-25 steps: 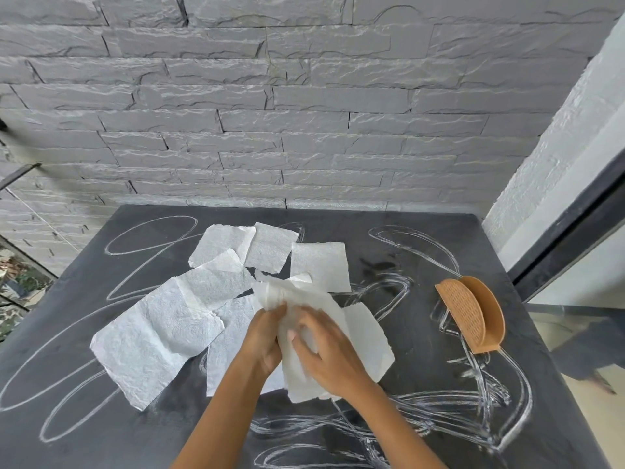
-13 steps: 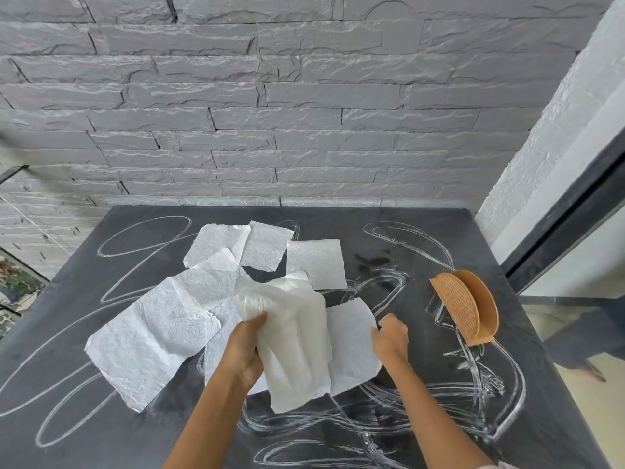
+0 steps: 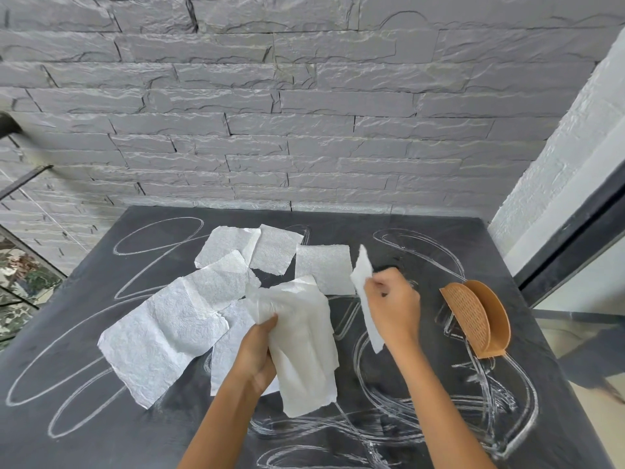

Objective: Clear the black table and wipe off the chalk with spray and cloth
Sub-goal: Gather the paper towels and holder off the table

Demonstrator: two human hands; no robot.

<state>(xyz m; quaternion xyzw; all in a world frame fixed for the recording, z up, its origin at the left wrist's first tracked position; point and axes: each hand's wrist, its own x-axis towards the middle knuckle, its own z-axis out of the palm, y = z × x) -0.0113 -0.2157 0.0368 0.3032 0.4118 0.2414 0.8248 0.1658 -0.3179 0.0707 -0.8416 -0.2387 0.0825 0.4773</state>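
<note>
The black table (image 3: pixel 101 431) is covered in white chalk loops (image 3: pixel 40 377) and scribbles. Several white paper napkins (image 3: pixel 162 336) lie spread over its middle and left. My left hand (image 3: pixel 257 350) grips a bunch of napkins (image 3: pixel 304 346) that hangs down above the table. My right hand (image 3: pixel 392 309) pinches a single napkin (image 3: pixel 363 282) lifted on edge off the table, just right of the bunch. No spray or cloth is in view.
A tan wicker napkin holder (image 3: pixel 477 316) stands upright near the table's right edge. A grey stone wall (image 3: pixel 304 130) runs along the far edge. A dark-framed glass door (image 3: pixel 575 238) is to the right, a railing to the left.
My right hand let go of the bunch, reached to the napkin lying on the right and lifted it off the table. My left hand kept the bunch.
</note>
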